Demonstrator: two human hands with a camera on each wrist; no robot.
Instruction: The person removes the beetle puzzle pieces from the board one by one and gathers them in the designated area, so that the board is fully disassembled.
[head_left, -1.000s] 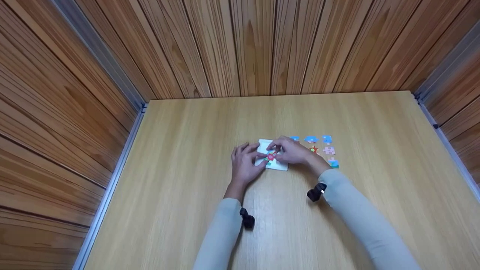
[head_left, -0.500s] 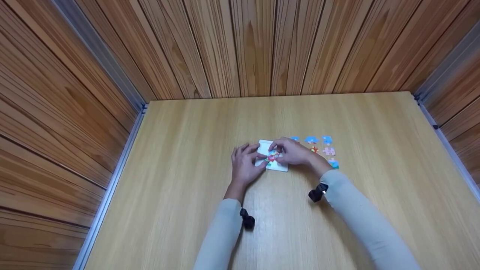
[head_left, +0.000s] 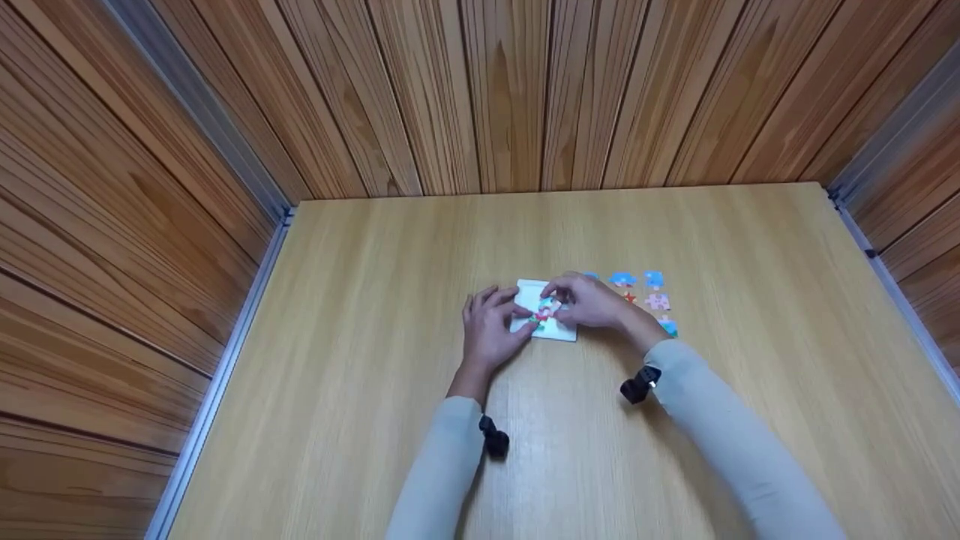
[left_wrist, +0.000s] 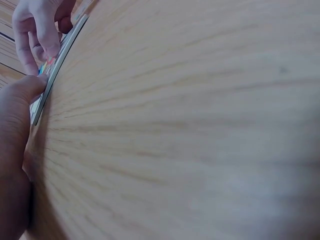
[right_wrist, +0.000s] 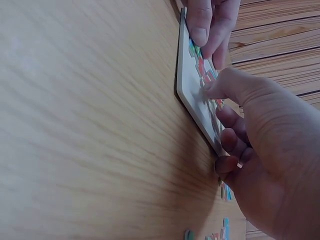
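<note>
A white puzzle board (head_left: pixel 559 331) lies on the table, with a few colourful joined pieces (head_left: pixel 537 320) on it between my hands. My left hand (head_left: pixel 493 330) rests on the board's left side, fingers spread, its thumb pressing a green piece (right_wrist: pixel 195 50) in the right wrist view. From the other side my right hand (head_left: pixel 592 302) pinches a red and white puzzle piece (right_wrist: pixel 208 79) between thumb and fingers, low against the joined ones. Fingers partly hide that piece's outline. Both hands also appear at the board in the left wrist view.
Right of the board lie several loose puzzle pieces, among them a blue one (head_left: pixel 622 278), a pink one (head_left: pixel 658 301) and a blue-green one (head_left: pixel 668 327). My right forearm passes close to them. Wood-panelled walls (head_left: pixel 510 97) enclose the table (head_left: pixel 360 315) at the back and sides.
My right hand has shifted slightly to the right, and the red and white piece between its fingers has turned or tilted a little. My left hand stays in place.
</note>
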